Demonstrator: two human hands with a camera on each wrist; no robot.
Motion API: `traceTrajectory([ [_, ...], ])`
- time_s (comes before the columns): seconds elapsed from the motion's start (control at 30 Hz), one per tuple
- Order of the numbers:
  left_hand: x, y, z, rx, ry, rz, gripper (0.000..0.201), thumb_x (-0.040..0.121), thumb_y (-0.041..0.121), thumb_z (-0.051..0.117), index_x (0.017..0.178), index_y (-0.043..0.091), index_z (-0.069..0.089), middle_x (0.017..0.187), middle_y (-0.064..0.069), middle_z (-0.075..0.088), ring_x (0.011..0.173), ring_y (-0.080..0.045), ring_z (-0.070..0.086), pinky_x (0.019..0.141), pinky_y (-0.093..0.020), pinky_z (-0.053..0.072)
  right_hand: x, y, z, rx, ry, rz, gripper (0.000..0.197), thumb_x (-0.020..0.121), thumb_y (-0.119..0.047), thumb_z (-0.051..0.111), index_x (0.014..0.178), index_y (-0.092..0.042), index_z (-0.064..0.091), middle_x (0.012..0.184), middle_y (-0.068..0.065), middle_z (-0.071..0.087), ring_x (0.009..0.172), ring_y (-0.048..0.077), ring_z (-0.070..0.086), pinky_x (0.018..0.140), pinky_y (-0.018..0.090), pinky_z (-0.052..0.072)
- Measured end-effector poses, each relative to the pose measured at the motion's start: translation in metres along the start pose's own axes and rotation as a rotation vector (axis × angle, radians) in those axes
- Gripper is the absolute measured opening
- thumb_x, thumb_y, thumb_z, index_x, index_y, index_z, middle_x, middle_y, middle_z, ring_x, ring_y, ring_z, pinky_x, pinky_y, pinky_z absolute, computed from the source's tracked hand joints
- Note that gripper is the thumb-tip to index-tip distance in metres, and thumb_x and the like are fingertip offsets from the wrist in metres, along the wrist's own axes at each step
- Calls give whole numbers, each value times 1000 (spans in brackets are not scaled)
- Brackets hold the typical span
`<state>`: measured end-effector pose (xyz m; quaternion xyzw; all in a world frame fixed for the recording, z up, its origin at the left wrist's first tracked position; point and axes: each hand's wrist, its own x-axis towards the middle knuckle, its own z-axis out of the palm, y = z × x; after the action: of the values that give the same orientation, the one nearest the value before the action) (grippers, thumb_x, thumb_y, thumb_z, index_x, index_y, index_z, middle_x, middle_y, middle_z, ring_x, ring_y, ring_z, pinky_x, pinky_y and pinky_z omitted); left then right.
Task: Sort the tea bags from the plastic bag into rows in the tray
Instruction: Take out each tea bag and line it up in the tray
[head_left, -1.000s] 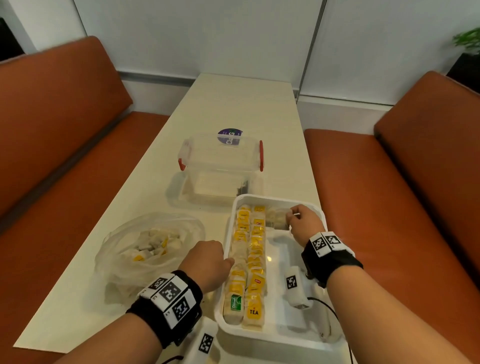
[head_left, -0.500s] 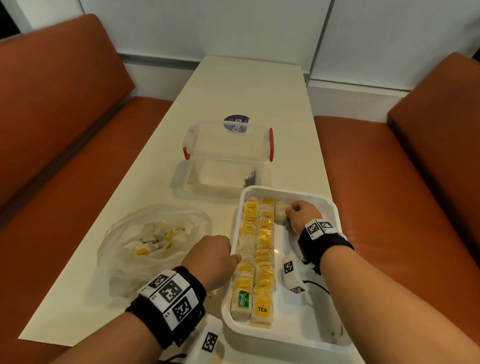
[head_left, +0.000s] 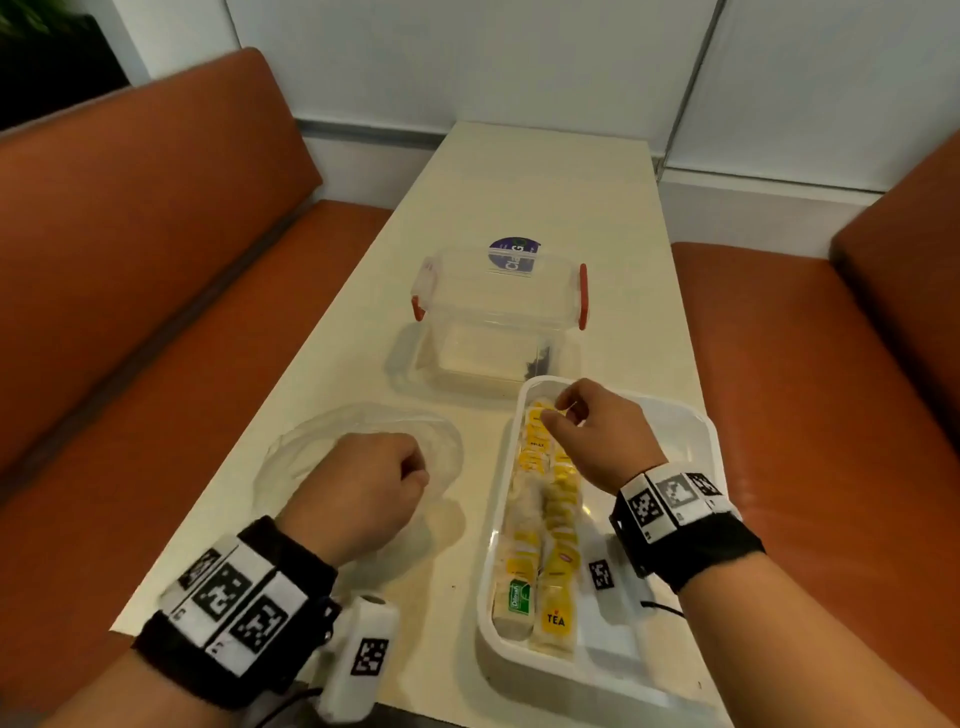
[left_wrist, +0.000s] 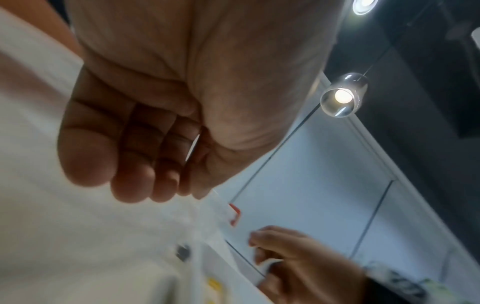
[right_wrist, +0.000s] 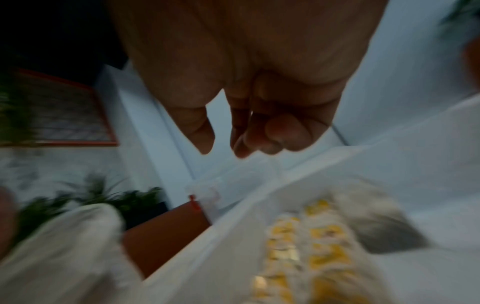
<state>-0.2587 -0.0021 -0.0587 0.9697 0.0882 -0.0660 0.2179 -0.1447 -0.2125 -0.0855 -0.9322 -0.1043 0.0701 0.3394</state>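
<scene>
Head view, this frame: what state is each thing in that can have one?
Tray: two rows of tea bags along its left side, right part bare.
Plastic bag: open, contents hidden behind the left hand.
Clear container: red latches, whether lidded unclear.
Left hand: fingers curled, over the bag.
Right hand: over the rows' far end, grip unclear.

Two hands, one tray, two tea-bag rows
</scene>
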Motion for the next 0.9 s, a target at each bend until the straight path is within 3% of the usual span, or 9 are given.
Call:
traceTrajectory([
  [0.1, 5, -40, -8, 202, 37, -99, 17, 95, 20, 48, 91, 26, 63, 92, 5, 64, 81, -14, 55, 65, -25, 37, -5, -39, 16, -142, -214, -128, 34, 89, -47, 57, 111, -21, 58, 92, -7, 63, 84, 11, 56, 72, 26, 41],
  [0.2, 7, -58, 0, 329, -87, -47, 21, 94, 23, 51, 109, 26, 64, 107, 3, 60, 94, -16, 54, 74, -25, 39, -3, -65, 36, -269, -331, -170, 60, 85, -61, 54, 128, -19, 49, 114, 0, 63, 105, 18, 58, 85, 33, 48],
  [0.27, 3, -62, 5, 361, -186, -7, 33, 87, 31, 58, 120, 26, 60, 112, 4, 56, 101, -16, 52, 82, -26, 44, -2, -74, 47, -339, -393, -160, 68, 83, -62, 55, 132, -17, 45, 118, 4, 62, 108, 22, 58, 86, 35, 49],
  [0.4, -1, -66, 1, 307, -284, -17, 61, 74, 40, 68, 130, 23, 50, 117, 2, 53, 102, -16, 50, 84, -28, 47, -8, -83, 58, -366, -429, -174, 40, 87, -30, 55, 124, -16, 50, 111, 5, 61, 99, 24, 59, 78, 32, 49],
  [0.53, 14, -63, -6, 277, -186, -26, 39, 86, 31, 56, 122, 15, 56, 120, -2, 59, 109, -20, 54, 92, -33, 47, -18, -88, 58, -303, -452, -190, 37, 85, -26, 53, 121, -18, 51, 108, 4, 60, 95, 23, 58, 72, 31, 48],
  [0.63, 25, -57, 0, 335, -246, -36, 32, 85, 36, 59, 109, 15, 60, 100, 0, 61, 91, -19, 56, 74, -32, 48, -25, -90, 57, -272, -458, -201, 41, 86, -27, 53, 125, -18, 49, 111, 5, 60, 95, 22, 58, 75, 31, 50],
  [0.73, 28, -53, 11, 409, -334, -29, 31, 81, 45, 63, 97, 20, 52, 82, 4, 55, 75, -16, 49, 63, -28, 37, -28, -90, 57, -238, -455, -202, 44, 86, -27, 52, 129, -18, 47, 114, 7, 60, 97, 23, 58, 77, 30, 49],
  [0.8, 30, -52, 16, 445, -364, -27, 24, 86, 42, 57, 97, 22, 48, 96, 0, 62, 79, -18, 51, 67, -27, 37, -31, -89, 56, -217, -459, -194, 45, 86, -27, 52, 130, -18, 46, 116, 6, 60, 99, 22, 58, 77, 29, 47],
  [0.9, 32, -53, 19, 406, -402, -92, 30, 94, 38, 47, 120, 25, 51, 115, 0, 62, 100, -22, 57, 76, -26, 38, -33, -87, 54, -197, -459, -188, 45, 86, -28, 51, 130, -19, 46, 117, 6, 60, 100, 22, 58, 77, 28, 47],
])
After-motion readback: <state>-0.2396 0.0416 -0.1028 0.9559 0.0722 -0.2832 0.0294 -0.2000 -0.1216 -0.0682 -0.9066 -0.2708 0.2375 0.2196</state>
